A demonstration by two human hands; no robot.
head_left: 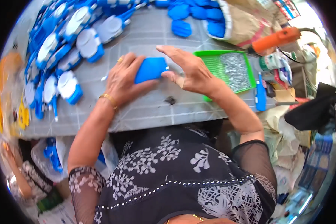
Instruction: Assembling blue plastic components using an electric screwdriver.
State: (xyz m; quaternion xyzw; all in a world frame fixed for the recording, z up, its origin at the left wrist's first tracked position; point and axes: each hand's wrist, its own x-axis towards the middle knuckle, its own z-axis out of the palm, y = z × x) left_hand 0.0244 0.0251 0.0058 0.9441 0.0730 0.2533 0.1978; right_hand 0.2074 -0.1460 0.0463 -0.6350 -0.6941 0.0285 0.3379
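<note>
My left hand is closed around a blue plastic part, flat and rounded, held just above the table. A small pale, shiny bit shows at the part's right end, too small to name. To the right of the part is my right hand, its index finger and thumb spread apart. The thumb tip is close to the part's end; I cannot tell whether it touches. Beside my right hand lies a green tray with many small silvery metal pieces heaped in its right half.
Piled at the left are white-and-blue plastic assemblies. Blue plastic pieces spill from a sack at the back. An orange corded power tool lies at the right. Near my left wrist's side, a person's arm shows low at the left edge.
</note>
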